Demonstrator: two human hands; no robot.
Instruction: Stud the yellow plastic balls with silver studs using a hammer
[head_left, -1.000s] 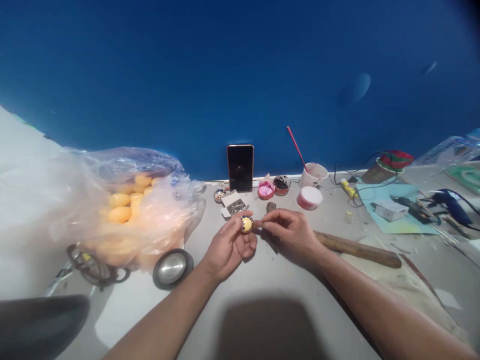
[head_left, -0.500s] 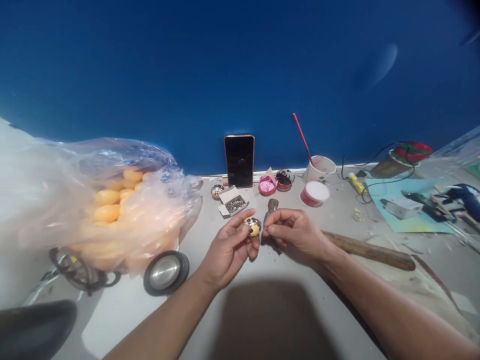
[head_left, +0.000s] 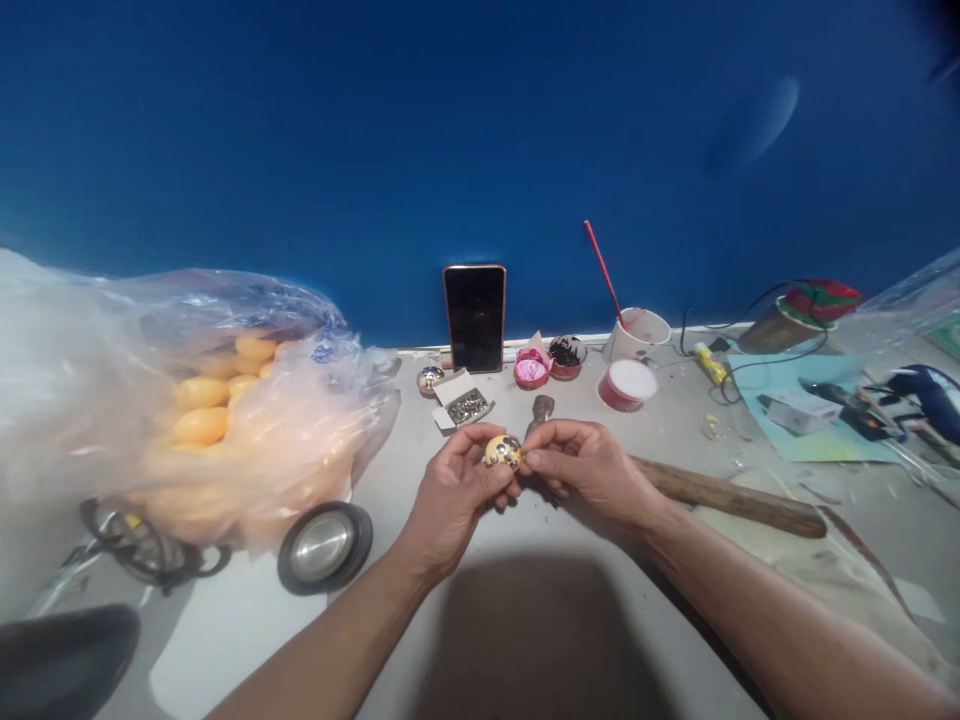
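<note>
My left hand (head_left: 454,500) is closed around a small yellow egg-shaped ball (head_left: 502,450) with dark and shiny silvery spots, held between thumb and fingers. At the ball's right side, my right hand (head_left: 589,470) is pinched, its thumb and forefinger tips touching or nearly touching it. Whatever lies in that pinch is too small to make out. Behind and under my right hand is a hammer with a wooden handle (head_left: 727,495), its middle hidden. Just beyond my left hand stands an open white box (head_left: 463,403) of small silvery metal pieces.
A phone (head_left: 475,318) leans on the blue wall. Near it sit a silvery-spotted ball (head_left: 430,379), a pink tub (head_left: 532,368), a dark-stained cup (head_left: 567,356), a white-lidded tub (head_left: 628,385) and a paper cup (head_left: 641,338). A plastic bag (head_left: 300,420) of yellow egg shapes fills the left.
My right fingertips have come in to the ball from a small gap beside it. My left hand has turned the ball a little, and its fingers have closed further. The view has shifted slightly.
</note>
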